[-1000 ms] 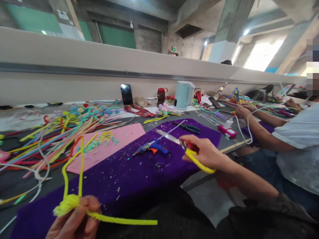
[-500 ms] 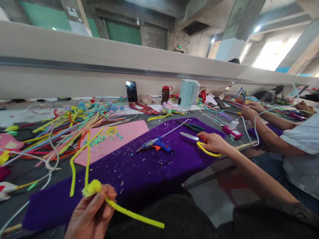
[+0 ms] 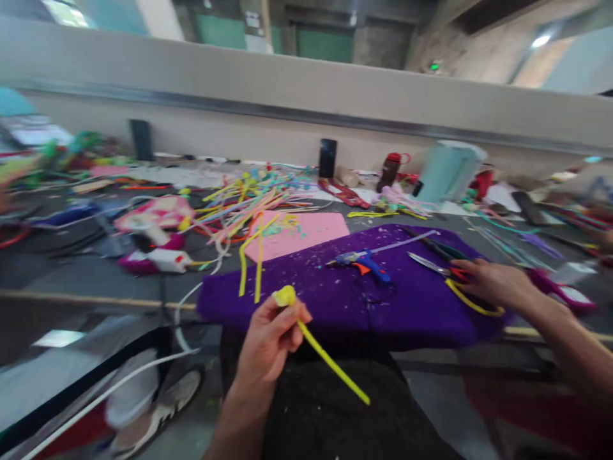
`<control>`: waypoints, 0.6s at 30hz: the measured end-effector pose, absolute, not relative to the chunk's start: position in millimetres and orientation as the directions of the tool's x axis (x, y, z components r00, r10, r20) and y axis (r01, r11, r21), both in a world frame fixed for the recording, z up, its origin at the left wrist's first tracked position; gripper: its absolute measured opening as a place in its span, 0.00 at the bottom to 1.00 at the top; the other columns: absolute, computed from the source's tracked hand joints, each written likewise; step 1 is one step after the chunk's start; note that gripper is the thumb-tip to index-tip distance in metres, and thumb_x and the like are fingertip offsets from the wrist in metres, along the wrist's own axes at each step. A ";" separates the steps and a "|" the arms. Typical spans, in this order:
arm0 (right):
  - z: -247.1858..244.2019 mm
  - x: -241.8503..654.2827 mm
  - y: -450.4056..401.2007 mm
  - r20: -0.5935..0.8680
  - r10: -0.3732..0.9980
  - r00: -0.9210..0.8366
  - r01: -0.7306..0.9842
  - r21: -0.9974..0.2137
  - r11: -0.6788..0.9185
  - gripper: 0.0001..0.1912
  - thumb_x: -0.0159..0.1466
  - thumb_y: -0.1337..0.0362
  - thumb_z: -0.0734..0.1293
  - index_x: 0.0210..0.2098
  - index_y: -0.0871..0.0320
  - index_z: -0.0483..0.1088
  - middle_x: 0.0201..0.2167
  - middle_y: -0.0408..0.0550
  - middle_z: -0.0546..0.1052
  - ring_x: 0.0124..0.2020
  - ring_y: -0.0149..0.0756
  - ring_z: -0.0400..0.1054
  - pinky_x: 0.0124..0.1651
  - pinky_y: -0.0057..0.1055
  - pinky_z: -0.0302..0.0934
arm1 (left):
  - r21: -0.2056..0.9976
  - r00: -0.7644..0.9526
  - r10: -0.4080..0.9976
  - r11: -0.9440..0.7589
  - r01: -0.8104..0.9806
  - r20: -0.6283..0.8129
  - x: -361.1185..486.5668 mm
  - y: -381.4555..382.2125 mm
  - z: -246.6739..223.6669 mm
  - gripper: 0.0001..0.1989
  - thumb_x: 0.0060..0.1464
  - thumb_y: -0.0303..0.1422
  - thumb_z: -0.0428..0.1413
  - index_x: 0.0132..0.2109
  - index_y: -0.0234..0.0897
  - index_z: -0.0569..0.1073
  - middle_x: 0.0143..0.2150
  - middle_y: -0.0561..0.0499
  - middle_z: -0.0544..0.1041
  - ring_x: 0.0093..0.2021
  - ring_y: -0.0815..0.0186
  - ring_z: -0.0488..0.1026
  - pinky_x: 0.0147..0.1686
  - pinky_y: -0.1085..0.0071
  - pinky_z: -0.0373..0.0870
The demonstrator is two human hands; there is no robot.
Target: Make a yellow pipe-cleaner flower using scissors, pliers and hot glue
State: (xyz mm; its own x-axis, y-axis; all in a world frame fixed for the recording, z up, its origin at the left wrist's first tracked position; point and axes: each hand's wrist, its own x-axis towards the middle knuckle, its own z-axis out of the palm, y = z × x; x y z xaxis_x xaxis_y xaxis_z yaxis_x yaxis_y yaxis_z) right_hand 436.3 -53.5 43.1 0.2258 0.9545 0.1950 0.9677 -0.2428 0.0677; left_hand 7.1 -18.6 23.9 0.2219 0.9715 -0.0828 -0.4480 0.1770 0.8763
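Note:
My left hand (image 3: 274,332) is closed in a pinch on a yellow pipe cleaner (image 3: 332,365). Its upper end is wound into a small knob, while a straight tail slants down to the right. Over the right part of the purple cloth (image 3: 306,319), my right hand (image 3: 495,284) has its fingers on the red handles of a pair of scissors (image 3: 428,263), blades pointing left. Below that hand lies a bent yellow pipe cleaner piece (image 3: 472,303). A blue glue gun (image 3: 373,265) with a clear glue stick rests mid-cloth, left of a pair of dark-handled pliers (image 3: 443,248).
Cut bits and two yellow strips lie on a pink sheet (image 3: 323,230) and the cloth. Behind are a heap of coloured pipe cleaners (image 3: 268,195), a phone (image 3: 327,158), a bottle (image 3: 390,171) and a kettle (image 3: 450,172). A white cable (image 3: 179,319) hangs at the left.
The view has swung left, so everything appears further right. My left hand has shifted slightly right of the yellow strips, pipe cleaner still pinched. The right hand remains at the scissors.

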 end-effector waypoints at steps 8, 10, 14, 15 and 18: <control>56.1 330.7 -47.5 0.261 0.944 -0.204 0.902 -0.324 0.284 0.18 0.60 0.55 0.63 0.48 0.54 0.67 0.35 0.51 0.76 0.31 0.36 0.71 0.32 0.32 0.63 | 0.929 0.152 0.986 -0.002 -0.371 0.063 9.0 -21.2 32.9 0.07 0.42 0.30 0.61 0.28 0.32 0.72 0.23 0.49 0.75 0.17 0.73 0.66 0.14 0.80 0.60; 64.6 284.5 -41.7 0.264 0.913 -0.311 0.802 -0.442 0.401 0.16 0.61 0.57 0.62 0.47 0.53 0.67 0.35 0.47 0.76 0.31 0.34 0.70 0.30 0.30 0.63 | 0.945 0.113 0.987 -0.076 -0.318 0.117 8.1 -22.5 38.0 0.06 0.42 0.29 0.62 0.29 0.34 0.73 0.23 0.50 0.75 0.18 0.73 0.66 0.16 0.78 0.61; 82.1 215.5 -29.7 0.381 0.794 -0.474 0.521 -0.605 0.601 0.21 0.59 0.60 0.65 0.52 0.54 0.62 0.37 0.45 0.72 0.30 0.28 0.68 0.34 0.27 0.64 | 0.956 0.084 0.962 -0.242 -0.164 0.258 2.7 -25.4 50.1 0.04 0.42 0.27 0.61 0.29 0.36 0.75 0.23 0.53 0.73 0.20 0.73 0.66 0.21 0.77 0.63; 86.1 204.4 -27.2 0.406 0.767 -0.497 0.474 -0.613 0.632 0.26 0.58 0.60 0.67 0.54 0.54 0.60 0.38 0.45 0.71 0.30 0.28 0.67 0.33 0.27 0.64 | 0.952 0.094 0.951 -0.285 -0.111 0.295 1.0 -26.1 52.7 0.03 0.42 0.27 0.60 0.29 0.36 0.75 0.24 0.53 0.72 0.21 0.72 0.66 0.22 0.77 0.63; 94.8 183.7 -21.1 0.453 0.680 -0.576 0.378 -0.591 0.713 0.32 0.54 0.59 0.70 0.56 0.54 0.58 0.44 0.48 0.67 0.34 0.29 0.66 0.36 0.27 0.64 | 0.921 0.188 0.909 -0.387 0.054 0.371 -3.2 -26.9 57.7 0.02 0.46 0.28 0.58 0.30 0.37 0.75 0.25 0.53 0.73 0.24 0.70 0.67 0.25 0.76 0.63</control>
